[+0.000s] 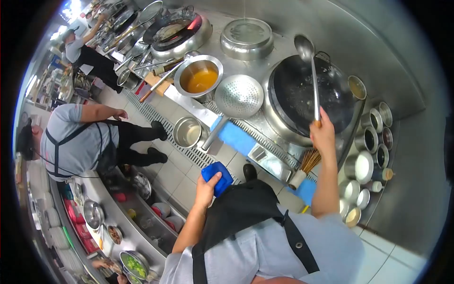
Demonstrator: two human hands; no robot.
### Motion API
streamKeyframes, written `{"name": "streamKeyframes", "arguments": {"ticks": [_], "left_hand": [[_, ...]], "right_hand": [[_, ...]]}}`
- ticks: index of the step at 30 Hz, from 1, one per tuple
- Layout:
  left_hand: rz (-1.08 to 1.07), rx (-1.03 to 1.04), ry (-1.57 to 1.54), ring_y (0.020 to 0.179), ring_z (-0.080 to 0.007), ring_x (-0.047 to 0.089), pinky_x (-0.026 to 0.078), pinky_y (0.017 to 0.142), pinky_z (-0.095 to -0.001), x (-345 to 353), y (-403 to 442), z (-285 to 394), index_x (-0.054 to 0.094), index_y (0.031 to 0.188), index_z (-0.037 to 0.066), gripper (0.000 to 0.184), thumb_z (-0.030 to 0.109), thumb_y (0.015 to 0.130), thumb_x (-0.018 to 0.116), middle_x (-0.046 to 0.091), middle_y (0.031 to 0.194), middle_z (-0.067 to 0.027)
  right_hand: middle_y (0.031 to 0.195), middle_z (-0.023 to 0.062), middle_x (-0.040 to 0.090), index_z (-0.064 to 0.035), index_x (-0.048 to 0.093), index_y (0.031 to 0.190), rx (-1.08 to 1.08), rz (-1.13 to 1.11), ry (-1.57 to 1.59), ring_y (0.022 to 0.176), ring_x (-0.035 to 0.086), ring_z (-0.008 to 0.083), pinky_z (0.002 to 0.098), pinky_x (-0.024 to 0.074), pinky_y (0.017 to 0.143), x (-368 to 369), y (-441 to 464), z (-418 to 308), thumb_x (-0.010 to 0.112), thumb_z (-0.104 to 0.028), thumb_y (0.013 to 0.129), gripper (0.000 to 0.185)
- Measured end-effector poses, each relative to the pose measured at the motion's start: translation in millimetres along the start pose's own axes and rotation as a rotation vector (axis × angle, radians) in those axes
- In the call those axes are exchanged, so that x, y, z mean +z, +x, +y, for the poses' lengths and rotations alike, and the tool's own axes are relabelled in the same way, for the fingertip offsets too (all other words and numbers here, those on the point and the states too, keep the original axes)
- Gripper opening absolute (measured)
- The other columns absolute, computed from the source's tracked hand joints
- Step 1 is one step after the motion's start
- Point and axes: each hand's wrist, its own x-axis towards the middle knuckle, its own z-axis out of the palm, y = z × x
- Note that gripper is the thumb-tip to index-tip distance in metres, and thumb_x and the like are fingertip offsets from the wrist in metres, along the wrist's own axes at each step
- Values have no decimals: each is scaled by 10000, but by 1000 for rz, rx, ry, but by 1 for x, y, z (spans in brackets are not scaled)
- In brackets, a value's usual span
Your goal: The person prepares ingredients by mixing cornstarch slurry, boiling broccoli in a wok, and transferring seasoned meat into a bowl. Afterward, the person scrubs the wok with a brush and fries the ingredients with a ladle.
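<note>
My right hand (323, 132) is wrapped round the wooden end of a long metal ladle (315, 83), whose bowl rests over the far rim of a black wok (288, 90). The wok sits on a round steel burner ring and looks wet inside. Lower down, near my apron, my left hand (206, 190) grips a blue object (218, 179), which looks like a folded cloth or a container. A perforated strainer (239, 96) lies left of the wok, beside a steel pot (198, 90) of orange-brown liquid.
Seasoning bowls (363, 167) line the right side. A bamboo brush (309, 162) stands at the stove's front edge. A small pot (187, 132) hangs out over the floor. One co-worker (80, 137) stands at left, another (87, 57) farther back. A lidded pot (247, 39) sits behind.
</note>
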Motion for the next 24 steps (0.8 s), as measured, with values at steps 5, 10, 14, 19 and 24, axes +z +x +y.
{"name": "streamKeyframes", "arguments": {"ticks": [5, 10, 14, 19, 24], "left_hand": [[140, -25, -24, 960, -209, 702, 583, 866, -352, 7, 3, 15, 621, 1285, -39, 420, 144, 934, 761, 720, 1091, -124], [334, -39, -134, 962, -217, 709, 592, 854, -363, -1, -11, 29, 632, 1250, -42, 372, 144, 947, 740, 723, 1100, -130], [414, -29, -106, 967, -220, 708, 593, 853, -368, -24, -18, 14, 634, 1237, -41, 358, 153, 952, 732, 718, 1098, -123], [350, -66, -196, 954, -226, 703, 586, 852, -371, -47, -5, 10, 626, 1240, -33, 369, 175, 952, 725, 709, 1080, -117], [117, -88, -30, 932, -220, 696, 577, 798, -360, -65, 37, 25, 602, 1262, 6, 394, 211, 952, 733, 689, 1078, -92]], "right_hand": [[721, 42, 610, -32, 545, 1467, -78, -129, 56, 501, 558, 122, 296, 438, 439, 100, 182, -22, 629, 6, 835, 639], [691, 125, 657, 21, 655, 1104, 166, -247, -21, 506, 596, 219, 385, 478, 485, 228, 305, -16, 644, -51, 805, 308], [748, 101, 588, -23, 566, 894, 461, -328, 1100, 611, 588, 210, 328, 466, 531, 251, 323, -29, 643, 51, 829, 126], [729, 43, 575, -74, 543, 815, 323, -427, 1420, 653, 586, 155, 302, 455, 556, 226, 266, -41, 664, 28, 837, 159], [793, 110, 628, 23, 613, 847, 205, -274, 1384, 660, 607, 179, 325, 464, 572, 165, 141, -60, 703, 10, 845, 90]]}}
